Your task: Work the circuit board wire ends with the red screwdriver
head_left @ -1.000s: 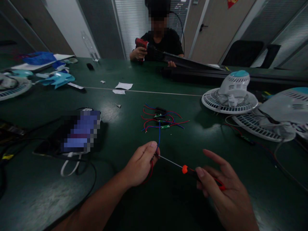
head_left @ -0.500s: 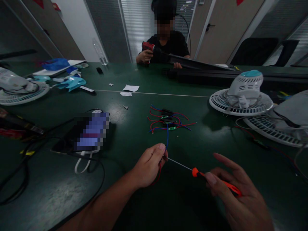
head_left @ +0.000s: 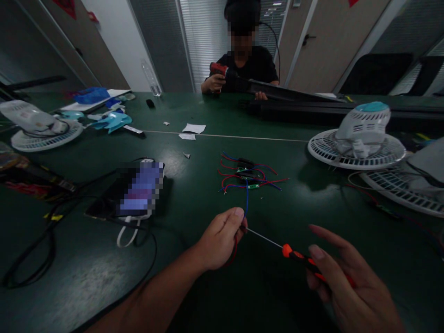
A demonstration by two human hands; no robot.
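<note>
My left hand (head_left: 220, 239) pinches a blue wire (head_left: 247, 199) and a red wire (head_left: 235, 253), and its fingers hide whatever joins them. My right hand (head_left: 347, 286) holds an orange-and-black screwdriver (head_left: 301, 259) between thumb and fingers, with the index finger stretched out. The thin steel shaft (head_left: 264, 237) reaches to the left fingertips, its tip right at the pinched wires. Ahead of my hands lies a tangle of red and blue wires with small green circuit boards (head_left: 248, 175) on the dark green table (head_left: 194, 152).
Ahead, a co-worker (head_left: 243, 64) holds a red power tool (head_left: 218, 69) against a long black bar (head_left: 298, 104). White fan parts (head_left: 357, 143) stand right, blue plastic pieces (head_left: 111, 121) left, and a pixelated phone (head_left: 138, 192) with black cables (head_left: 34, 254) lies left of my hands.
The whole view has slid right as my head turned left. Both hands keep the same hold, and the co-worker's hands have barely moved.
</note>
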